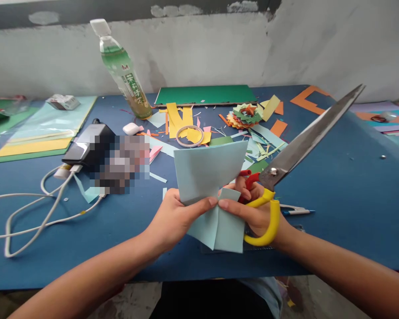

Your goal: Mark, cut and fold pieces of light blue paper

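Blue table (346,195) strewn with scraps (266,148), below a grey wall (199,57). Pinches paper (208,170) with left hand (173,219); grips scissors (306,144) in right hand (256,215), fingertips touching paper too.

A pixelated patch (119,163) hides what lies beneath.

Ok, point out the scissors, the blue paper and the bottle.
scissors (302,146), head view, on the blade.
blue paper (208,170), head view, on its upper flap.
bottle (131,82), head view, on the label.
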A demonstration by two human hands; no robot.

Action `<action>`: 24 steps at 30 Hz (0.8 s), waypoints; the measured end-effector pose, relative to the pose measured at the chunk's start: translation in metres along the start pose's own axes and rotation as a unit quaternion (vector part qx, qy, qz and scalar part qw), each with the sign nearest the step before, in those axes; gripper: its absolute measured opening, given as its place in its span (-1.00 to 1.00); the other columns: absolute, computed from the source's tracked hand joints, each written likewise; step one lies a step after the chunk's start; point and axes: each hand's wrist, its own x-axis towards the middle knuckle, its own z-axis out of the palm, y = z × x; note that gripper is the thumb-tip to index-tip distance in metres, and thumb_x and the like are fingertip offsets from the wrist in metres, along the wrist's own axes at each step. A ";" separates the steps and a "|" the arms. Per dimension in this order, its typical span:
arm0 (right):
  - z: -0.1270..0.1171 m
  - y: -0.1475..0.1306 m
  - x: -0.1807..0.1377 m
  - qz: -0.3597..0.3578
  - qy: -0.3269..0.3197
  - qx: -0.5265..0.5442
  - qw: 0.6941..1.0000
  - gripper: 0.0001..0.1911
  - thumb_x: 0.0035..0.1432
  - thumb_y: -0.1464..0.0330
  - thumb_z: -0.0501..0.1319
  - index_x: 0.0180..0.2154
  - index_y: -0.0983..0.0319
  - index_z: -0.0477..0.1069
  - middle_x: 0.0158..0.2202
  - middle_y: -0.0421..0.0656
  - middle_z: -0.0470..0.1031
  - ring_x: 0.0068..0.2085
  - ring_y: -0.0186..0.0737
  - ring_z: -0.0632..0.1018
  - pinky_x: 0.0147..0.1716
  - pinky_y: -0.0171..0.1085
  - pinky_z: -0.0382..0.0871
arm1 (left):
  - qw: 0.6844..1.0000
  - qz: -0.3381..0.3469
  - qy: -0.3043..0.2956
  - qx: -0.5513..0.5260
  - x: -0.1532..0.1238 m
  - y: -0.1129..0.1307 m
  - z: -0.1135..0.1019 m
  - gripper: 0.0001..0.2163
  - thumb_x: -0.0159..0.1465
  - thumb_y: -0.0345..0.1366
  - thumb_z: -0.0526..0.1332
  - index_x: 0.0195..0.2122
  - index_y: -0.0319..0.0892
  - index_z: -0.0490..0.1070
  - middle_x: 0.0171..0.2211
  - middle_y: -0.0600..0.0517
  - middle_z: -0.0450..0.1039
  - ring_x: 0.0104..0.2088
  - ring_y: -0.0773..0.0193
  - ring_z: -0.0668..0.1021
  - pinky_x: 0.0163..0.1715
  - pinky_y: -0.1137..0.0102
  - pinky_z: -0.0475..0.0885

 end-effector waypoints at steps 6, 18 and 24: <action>0.002 0.000 -0.001 -0.011 0.030 -0.075 0.997 -0.72 -0.12 0.31 0.34 -0.55 0.18 0.22 -0.52 -0.27 0.33 -0.47 -0.32 0.37 -0.49 -0.31 0.29 | 1.000 -0.022 0.005 -0.003 -0.001 0.004 -0.003 -0.77 0.04 -0.21 0.35 -0.30 -0.21 0.53 -0.36 0.00 0.56 -0.38 0.24 0.56 -0.39 0.44 0.49; 0.003 -0.007 -0.001 0.003 -0.005 -0.077 0.997 -0.83 -0.11 0.34 0.32 -0.47 0.17 0.33 -0.53 -0.26 0.36 -0.49 -0.29 0.41 -0.52 -0.30 0.33 | 0.994 -0.068 -0.048 0.067 -0.001 0.013 -0.013 -0.75 0.04 -0.20 0.35 -0.28 -0.21 0.52 -0.35 -0.01 0.56 -0.36 0.20 0.58 -0.39 0.43 0.51; 0.001 -0.004 0.003 0.011 0.009 -0.032 0.999 -0.81 -0.10 0.28 0.32 -0.40 0.17 0.38 -0.41 -0.21 0.43 -0.33 -0.21 0.47 -0.35 -0.23 0.38 | 0.996 -0.062 -0.043 0.042 0.001 0.015 -0.014 -0.72 0.02 -0.21 0.37 -0.25 -0.19 0.50 -0.33 -0.01 0.56 -0.37 0.21 0.58 -0.42 0.44 0.51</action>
